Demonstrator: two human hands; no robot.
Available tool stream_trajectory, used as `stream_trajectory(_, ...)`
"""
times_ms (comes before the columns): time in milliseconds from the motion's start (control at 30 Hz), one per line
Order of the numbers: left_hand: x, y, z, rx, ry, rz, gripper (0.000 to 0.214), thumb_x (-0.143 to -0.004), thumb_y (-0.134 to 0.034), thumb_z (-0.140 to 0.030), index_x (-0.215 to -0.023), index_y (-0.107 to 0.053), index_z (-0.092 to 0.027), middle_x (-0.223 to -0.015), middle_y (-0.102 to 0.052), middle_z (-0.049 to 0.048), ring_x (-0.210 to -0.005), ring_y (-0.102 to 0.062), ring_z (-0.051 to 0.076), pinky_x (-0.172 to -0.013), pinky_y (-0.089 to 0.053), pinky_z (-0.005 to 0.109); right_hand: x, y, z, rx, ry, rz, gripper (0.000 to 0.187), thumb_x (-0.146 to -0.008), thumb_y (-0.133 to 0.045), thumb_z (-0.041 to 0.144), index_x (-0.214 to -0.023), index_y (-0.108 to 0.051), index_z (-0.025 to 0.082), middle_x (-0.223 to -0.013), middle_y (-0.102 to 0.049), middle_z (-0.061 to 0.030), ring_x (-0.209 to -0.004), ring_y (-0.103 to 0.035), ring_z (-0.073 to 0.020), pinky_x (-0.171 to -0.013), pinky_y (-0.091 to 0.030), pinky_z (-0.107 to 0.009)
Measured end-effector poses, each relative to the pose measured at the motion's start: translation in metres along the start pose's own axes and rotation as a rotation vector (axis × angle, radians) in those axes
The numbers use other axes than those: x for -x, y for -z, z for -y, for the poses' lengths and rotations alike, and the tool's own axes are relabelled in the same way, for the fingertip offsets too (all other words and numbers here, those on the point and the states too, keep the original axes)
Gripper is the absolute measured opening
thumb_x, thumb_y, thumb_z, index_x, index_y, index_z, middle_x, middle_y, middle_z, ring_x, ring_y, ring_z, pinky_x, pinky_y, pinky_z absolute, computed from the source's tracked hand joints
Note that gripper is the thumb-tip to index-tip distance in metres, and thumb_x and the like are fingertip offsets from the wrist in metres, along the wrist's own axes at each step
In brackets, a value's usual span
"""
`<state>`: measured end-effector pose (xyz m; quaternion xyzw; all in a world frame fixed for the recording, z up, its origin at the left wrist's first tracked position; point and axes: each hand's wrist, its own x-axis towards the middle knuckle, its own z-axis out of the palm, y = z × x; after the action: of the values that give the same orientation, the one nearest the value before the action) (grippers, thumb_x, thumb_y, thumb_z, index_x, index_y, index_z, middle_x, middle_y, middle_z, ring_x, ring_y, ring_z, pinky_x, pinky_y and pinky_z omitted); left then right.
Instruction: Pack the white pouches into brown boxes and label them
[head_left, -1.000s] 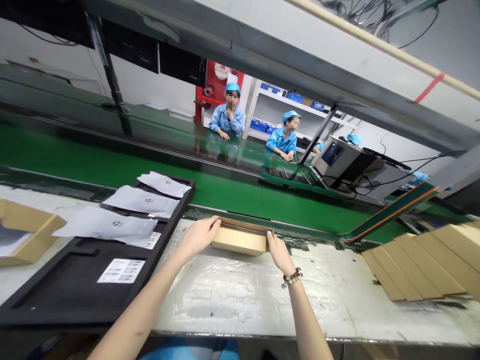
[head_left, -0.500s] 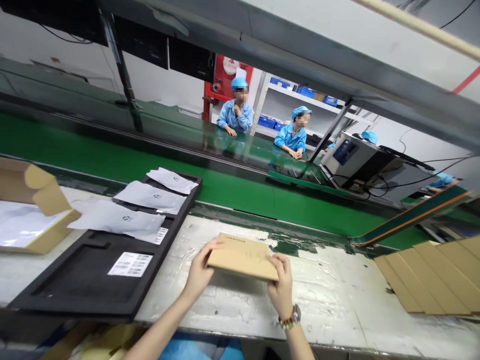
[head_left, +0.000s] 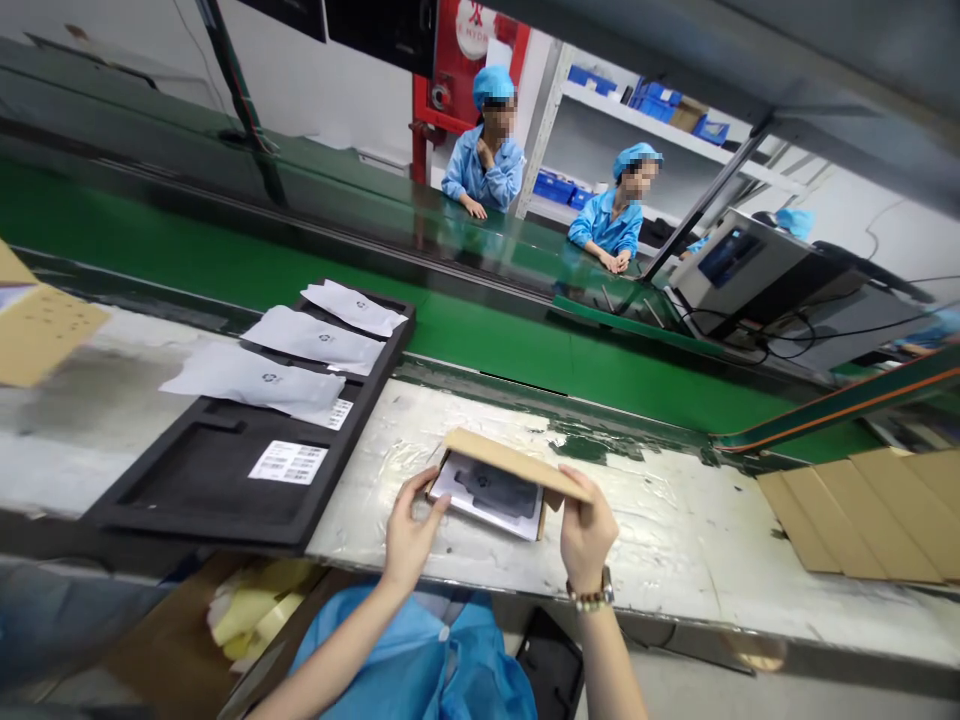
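Note:
A small brown cardboard box is between my hands above the worktable, its lid [head_left: 517,463] partly raised. Inside shows a white sheet or tray with a dark shape [head_left: 496,490] on it; whether this is printed or an object, I cannot tell. My left hand [head_left: 411,530] grips the box's left side, thumb at the near left corner. My right hand [head_left: 590,530] pinches the right end of the lid. To the left lies a black foam tray [head_left: 217,525] bearing a white label sheet [head_left: 289,462] and several pale bags [head_left: 259,383].
A row of leaning brown cardboard boxes [head_left: 847,515] stands at the right. Part of another brown box [head_left: 49,330] shows at the left edge. A green conveyor belt [head_left: 510,350] runs behind the table. Two people in blue [head_left: 484,165] sit beyond it.
The box has gone from closed to partly open, with its lid tilted up by my right hand. The box at the far left has shifted toward the frame's edge. My view has tilted down.

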<state>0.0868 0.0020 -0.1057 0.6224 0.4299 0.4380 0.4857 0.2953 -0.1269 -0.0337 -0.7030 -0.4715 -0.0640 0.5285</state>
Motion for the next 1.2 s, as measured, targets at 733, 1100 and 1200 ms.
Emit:
stream_trajectory(733, -0.028, 0.022, 0.009, -0.475, -0.393, 0.229, 0.019, -0.09, -0.063, -0.034, -0.103, -0.072, -0.025, -0.106, -0.074, 0.0038, -0.097, -0.071, 0.025, -0.125, -0.019, 0.053, 0.043, -0.012, -0.046, -0.035, -0.261, 0.362, 0.048, -0.086, -0.064, 0.036, -0.13, -0.06, 0.018, -0.123, -0.068, -0.0147, -0.113, -0.065, -0.0291, -0.102, -0.049, -0.046)
stream_trajectory(1100, -0.029, 0.021, -0.016, -0.774, -0.548, 0.335, 0.026, -0.098, -0.052, -0.03, -0.093, -0.074, -0.017, -0.073, -0.072, 0.004, -0.066, -0.069, 0.021, -0.119, -0.032, 0.053, 0.051, -0.017, -0.043, 0.012, -0.467, 0.177, 0.031, -0.081, -0.069, 0.043, -0.096, -0.072, 0.016, -0.095, -0.076, -0.0178, -0.092, -0.073, -0.034, -0.084, -0.057, -0.044)
stream_trajectory(1200, -0.026, 0.021, -0.03, -0.827, -0.586, 0.367, 0.021, -0.097, -0.054, -0.024, -0.101, -0.074, -0.019, -0.085, -0.075, 0.005, -0.077, -0.07, 0.023, -0.117, -0.03, 0.059, 0.049, -0.022, -0.035, -0.08, -0.548, 0.145, 0.04, -0.08, -0.071, 0.042, -0.11, -0.068, 0.016, -0.106, -0.075, -0.0166, -0.096, -0.073, -0.0314, -0.083, -0.059, -0.04)
